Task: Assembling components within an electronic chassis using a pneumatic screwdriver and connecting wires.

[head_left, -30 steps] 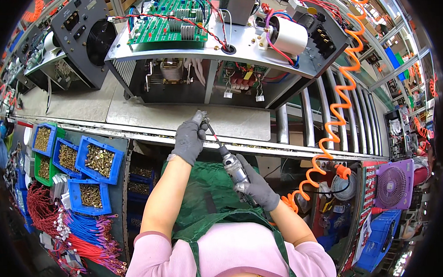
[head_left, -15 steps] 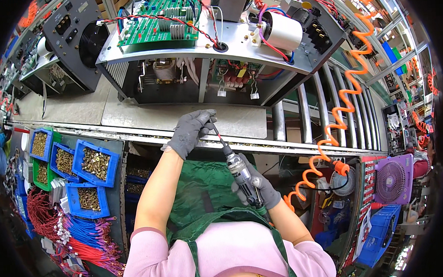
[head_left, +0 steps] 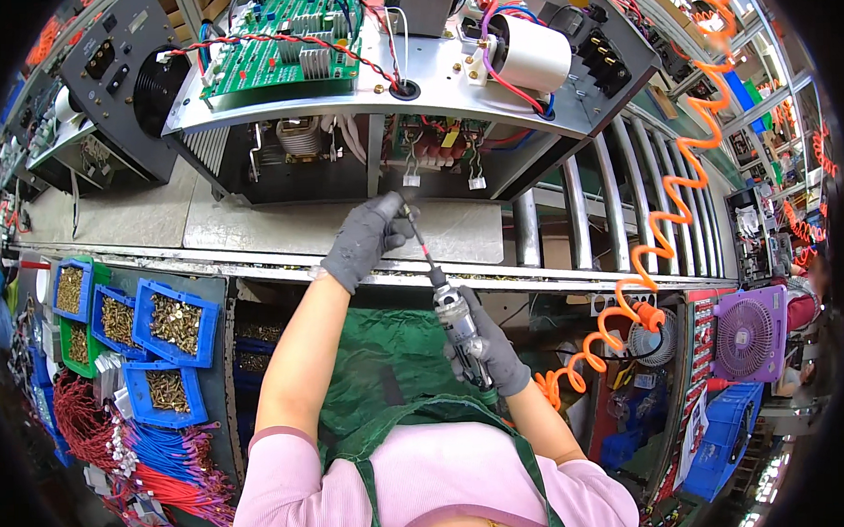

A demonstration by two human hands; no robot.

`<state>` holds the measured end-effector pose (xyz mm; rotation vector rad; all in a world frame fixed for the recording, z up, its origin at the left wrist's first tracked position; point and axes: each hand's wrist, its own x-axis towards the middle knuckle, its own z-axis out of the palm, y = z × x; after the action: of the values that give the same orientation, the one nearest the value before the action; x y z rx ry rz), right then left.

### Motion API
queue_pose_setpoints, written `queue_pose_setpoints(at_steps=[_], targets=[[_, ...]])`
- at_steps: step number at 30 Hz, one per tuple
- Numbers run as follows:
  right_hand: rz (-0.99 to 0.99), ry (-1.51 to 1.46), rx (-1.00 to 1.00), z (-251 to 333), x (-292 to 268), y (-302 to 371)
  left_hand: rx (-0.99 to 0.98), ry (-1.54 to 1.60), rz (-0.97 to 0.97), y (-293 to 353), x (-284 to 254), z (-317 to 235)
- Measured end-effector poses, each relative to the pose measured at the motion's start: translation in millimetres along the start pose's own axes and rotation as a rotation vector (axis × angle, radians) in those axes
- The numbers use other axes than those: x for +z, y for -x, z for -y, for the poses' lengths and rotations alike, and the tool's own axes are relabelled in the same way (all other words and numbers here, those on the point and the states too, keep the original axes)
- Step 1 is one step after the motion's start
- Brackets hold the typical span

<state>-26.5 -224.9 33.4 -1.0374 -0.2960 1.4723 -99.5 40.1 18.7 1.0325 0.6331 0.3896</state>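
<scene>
Workshop: conveyor rollers [head_left: 608,201], screw bins [head_left: 209,336]

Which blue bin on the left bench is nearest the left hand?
The large blue bin at the cluster's upper right: its edge lies closest; the others sit farther left or lower.

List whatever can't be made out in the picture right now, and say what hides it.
All in the head view:
Left hand: its fingertips are blurred at the tip of the bit, so whether they hold anything is unclear.
Driver: its lower body is partly covered by the right hand.
Green circuit board: cut off by the upper edge.
Brass-coloured pieces in the lowest blue bin: too small to tell exact shapes.
</scene>
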Motion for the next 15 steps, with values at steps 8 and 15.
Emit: queue_pose_setpoints(at_steps=[8, 15], targets=[[-0.146, 0.182, -0.080, 18.9, 4.7, -28.2, 0.365, -1.363, -0.454, -57.4, 16.3, 34.4], [-0.097, 0.038, -0.082, 15.9, 6.7, -35.7, 0.417, -1.222, -0.523, -65.7, 14.0, 40.1]])
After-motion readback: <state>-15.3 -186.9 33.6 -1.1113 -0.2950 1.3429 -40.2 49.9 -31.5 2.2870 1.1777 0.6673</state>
